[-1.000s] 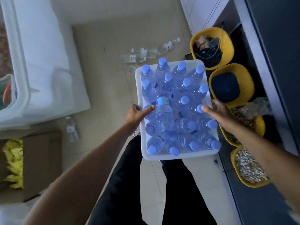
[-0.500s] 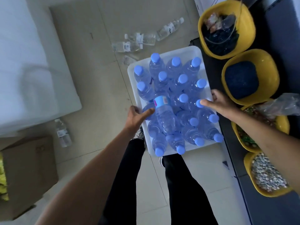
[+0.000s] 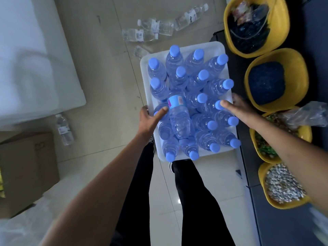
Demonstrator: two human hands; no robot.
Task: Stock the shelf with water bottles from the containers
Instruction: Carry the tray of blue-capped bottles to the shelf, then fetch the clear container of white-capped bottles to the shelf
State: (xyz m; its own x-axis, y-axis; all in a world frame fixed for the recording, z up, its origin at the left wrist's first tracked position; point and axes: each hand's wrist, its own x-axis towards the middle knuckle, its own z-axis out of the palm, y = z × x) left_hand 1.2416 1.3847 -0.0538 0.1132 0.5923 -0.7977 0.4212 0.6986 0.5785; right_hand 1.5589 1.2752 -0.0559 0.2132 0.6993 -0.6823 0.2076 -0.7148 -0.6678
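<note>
the left hand grips the left rim of a white bin, thumb lying over the rim against a bottle, the other fingers curled under the edge out of sight. the right hand clasps the right rim, thumb pressed on a blue cap, its other fingers hidden behind the wall. between the two thumbs stand the water bottles, packed upright, with one bottle lying across their tops just right of the left thumb. yellow tubs sit just beyond the right fingers.
</note>
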